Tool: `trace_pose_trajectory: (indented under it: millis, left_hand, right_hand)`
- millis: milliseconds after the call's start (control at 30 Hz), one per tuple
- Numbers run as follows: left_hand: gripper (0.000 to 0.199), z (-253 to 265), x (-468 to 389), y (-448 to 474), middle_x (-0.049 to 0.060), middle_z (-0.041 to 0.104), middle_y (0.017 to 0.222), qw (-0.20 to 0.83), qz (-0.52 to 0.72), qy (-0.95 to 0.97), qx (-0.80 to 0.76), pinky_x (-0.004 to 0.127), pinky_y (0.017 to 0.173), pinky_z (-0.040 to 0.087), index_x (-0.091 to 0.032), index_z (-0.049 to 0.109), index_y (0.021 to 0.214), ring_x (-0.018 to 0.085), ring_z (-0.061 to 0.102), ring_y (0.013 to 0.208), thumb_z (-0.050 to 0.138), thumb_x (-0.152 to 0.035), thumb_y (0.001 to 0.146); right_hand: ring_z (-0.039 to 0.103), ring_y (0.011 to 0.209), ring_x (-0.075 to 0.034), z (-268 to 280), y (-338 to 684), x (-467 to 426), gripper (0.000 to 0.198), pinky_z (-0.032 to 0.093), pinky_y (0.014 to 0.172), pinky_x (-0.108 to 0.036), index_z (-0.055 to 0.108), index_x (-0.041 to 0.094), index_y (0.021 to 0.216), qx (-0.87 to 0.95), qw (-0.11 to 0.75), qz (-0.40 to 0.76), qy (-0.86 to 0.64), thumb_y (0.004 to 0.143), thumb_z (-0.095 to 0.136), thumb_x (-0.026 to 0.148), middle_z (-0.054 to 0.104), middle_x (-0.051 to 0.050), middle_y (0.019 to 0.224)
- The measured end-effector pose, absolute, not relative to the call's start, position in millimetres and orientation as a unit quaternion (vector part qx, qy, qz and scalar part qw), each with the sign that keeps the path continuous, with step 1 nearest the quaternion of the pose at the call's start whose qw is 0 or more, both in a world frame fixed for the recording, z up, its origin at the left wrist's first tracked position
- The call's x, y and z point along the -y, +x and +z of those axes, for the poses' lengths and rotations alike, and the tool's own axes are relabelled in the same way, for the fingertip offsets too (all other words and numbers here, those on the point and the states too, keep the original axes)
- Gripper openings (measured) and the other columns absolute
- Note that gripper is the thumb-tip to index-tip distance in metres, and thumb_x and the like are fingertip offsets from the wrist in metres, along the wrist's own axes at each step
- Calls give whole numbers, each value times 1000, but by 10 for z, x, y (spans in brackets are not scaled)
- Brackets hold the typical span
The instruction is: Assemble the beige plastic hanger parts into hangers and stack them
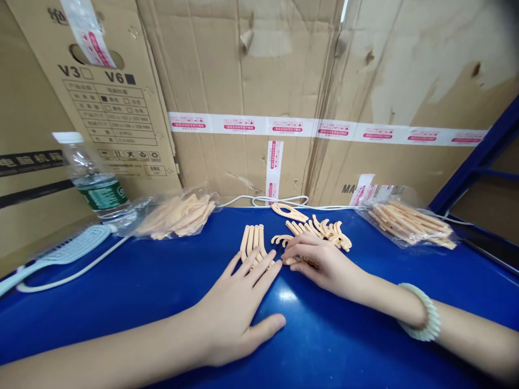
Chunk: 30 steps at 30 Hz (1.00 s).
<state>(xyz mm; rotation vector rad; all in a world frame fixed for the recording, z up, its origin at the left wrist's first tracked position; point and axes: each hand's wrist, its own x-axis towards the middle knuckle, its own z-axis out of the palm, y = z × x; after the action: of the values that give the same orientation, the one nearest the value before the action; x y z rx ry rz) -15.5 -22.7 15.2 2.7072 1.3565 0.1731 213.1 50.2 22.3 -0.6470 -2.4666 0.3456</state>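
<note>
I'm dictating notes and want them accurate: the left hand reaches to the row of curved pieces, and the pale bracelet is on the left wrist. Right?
Not quite: the head view shows the pale bracelet on the right wrist. The left hand does reach to the row of curved pieces.

The table (141, 292) looks glossy, the curved strips (256, 236) smooth, matt; at twelve o'clock, scuffed cardboard (211, 70); at ten, a plastic water bottle (100, 189).

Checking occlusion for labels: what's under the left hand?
Under the left hand, the lower ends of several bent tan strips show partly between its fingers. The rest of those ends is covered; whatever lies beneath the palm can't be seen.
</note>
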Motion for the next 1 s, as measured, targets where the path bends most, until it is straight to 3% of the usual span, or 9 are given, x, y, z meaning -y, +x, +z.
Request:
trace_pose_trajectory:
  millis: [267, 533, 733, 867, 1000]
  left_hand:
    - [79, 249, 250, -189, 11, 10, 161, 98, 27, 892, -441, 56, 120, 12, -18, 17, 155, 34, 11, 148, 25, -68, 94]
    - [80, 216, -15, -359, 14, 15, 160, 77, 51, 888, -450, 57, 119, 14, -15, 21, 154, 35, 12, 148, 26, -67, 94]
    - [77, 214, -177, -475, 12, 11, 161, 78, 36, 894, -439, 56, 119, 12, -17, 19, 154, 32, 7, 149, 27, -65, 95]
    - [76, 205, -160, -462, 11, 11, 161, 71, 36, 892, -444, 55, 119, 13, -19, 19, 154, 31, 8, 149, 29, -65, 95]
    - [75, 208, -159, -450, 10, 11, 161, 69, 37, 890, -449, 54, 120, 12, -20, 20, 154, 31, 9, 149, 28, -65, 95]
  right_hand:
    - [63, 90, -22, 344, 1964, -678, 14, 51, 84, -36, 70, 14, 92, 947, 194, 109, -233, 84, 62, 5, 68, -10, 93]
    - [65, 89, -21, 433, 1775, -930, 14, 51, 84, -36, 72, 14, 90, 951, 169, 87, -242, 83, 64, 5, 71, -8, 88]
    - [62, 102, -23, 592, 1945, -944, 29, 49, 91, -39, 65, 15, 113, 946, 190, 87, -249, 85, 70, 24, 68, -11, 109]
    - [57, 109, -24, 522, 2148, -766, 26, 46, 97, -42, 66, 18, 109, 955, 170, 78, -231, 86, 69, 29, 65, -10, 110]
    - [52, 116, -24, 428, 2306, -649, 35, 43, 100, -42, 60, 18, 122, 959, 165, 55, -224, 90, 65, 31, 58, -13, 123]
